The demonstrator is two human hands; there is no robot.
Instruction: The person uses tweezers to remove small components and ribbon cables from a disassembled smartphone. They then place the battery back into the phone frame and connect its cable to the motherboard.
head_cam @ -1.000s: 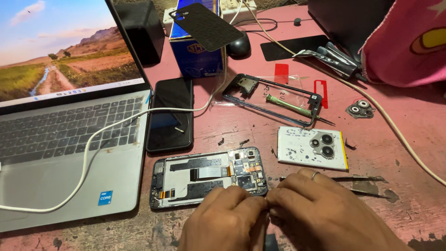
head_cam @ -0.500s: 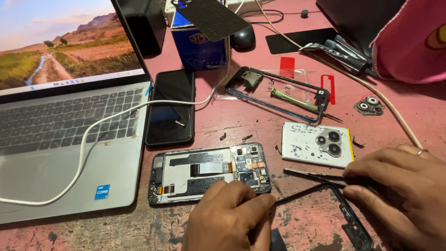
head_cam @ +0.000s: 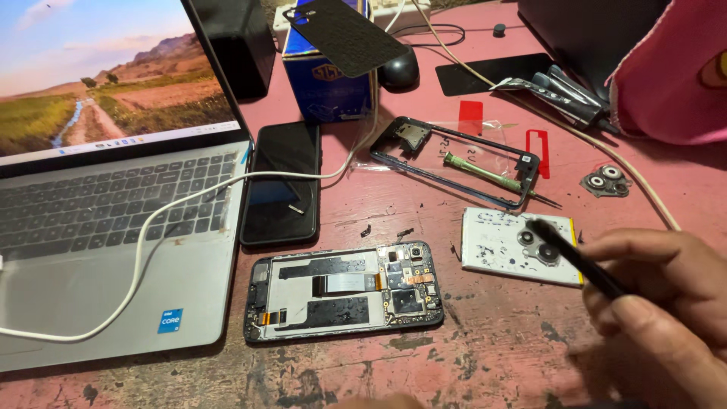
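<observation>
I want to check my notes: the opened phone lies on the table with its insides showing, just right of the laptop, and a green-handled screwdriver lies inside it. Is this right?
Not quite. In the head view the green-handled screwdriver lies across the separate black phone frame farther back, not inside the opened phone. The rest holds: the phone lies on the table, insides showing, right of the laptop.

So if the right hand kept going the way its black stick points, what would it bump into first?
Probably the white battery with the small camera pieces on it: the right hand aims its black tool up-left over it. Its height above the battery is hard to tell.
</observation>
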